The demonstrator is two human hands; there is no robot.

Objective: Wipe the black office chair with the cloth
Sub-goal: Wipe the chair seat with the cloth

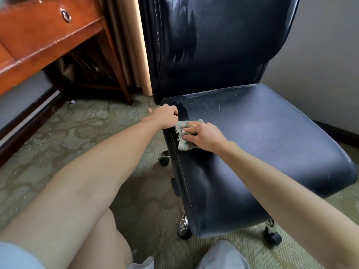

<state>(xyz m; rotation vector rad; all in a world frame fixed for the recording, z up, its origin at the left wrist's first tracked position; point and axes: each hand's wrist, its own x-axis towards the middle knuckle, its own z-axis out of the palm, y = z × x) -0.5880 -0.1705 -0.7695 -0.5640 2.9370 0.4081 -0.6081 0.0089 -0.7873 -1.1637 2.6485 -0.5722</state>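
The black office chair (272, 133) fills the middle and right of the view, its tall backrest upright and its wide seat facing me. A crumpled pale green cloth (183, 135) lies on the seat's left edge. My right hand (204, 135) presses flat on the cloth, fingers pointing left. My left hand (165, 116) grips the seat's left rear corner, fingers curled over the edge. Wet streaks show on the backrest and along the back of the seat.
A wooden desk (38, 35) with a ring-pull drawer stands at the upper left, beige curtains (134, 45) behind it. Patterned green carpet (77, 133) covers the floor. Chair casters (273, 236) and chrome legs sit under the seat. A grey wall is at the right.
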